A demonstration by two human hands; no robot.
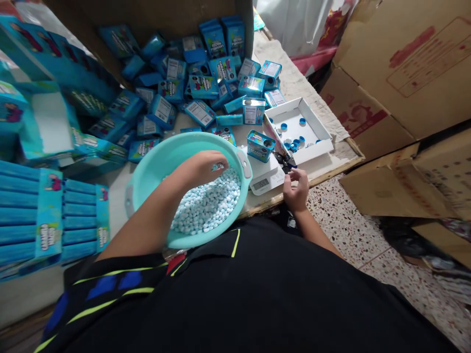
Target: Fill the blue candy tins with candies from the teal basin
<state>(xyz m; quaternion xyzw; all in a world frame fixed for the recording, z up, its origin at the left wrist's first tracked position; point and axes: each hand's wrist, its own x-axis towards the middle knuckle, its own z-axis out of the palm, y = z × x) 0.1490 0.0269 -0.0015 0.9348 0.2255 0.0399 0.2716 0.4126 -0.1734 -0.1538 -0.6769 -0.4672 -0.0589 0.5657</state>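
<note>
My left hand (209, 166) is above a turquoise plastic basin (147, 164), its fingers closed on small pale-blue candies, a few of which show between them. A heap of the same candies (206, 208) lies in the basin. My right hand (296, 190) rests at the table edge beside a white digital scale (268, 184). Its fingers are loosely curled and apart, with nothing visible in them. Just beyond them lies a dark object (285, 162) I cannot make out. On the scale stands a blue printed tin (260, 146) with a round opening on top.
A shallow white box (311, 125) holding several blue caps is behind the scale. Many blue tins (202, 88) are heaped at the back, before a large cardboard box (172, 12). Blue display cartons (49, 211) are stacked at left. Cardboard boxes (412, 63) stand at right.
</note>
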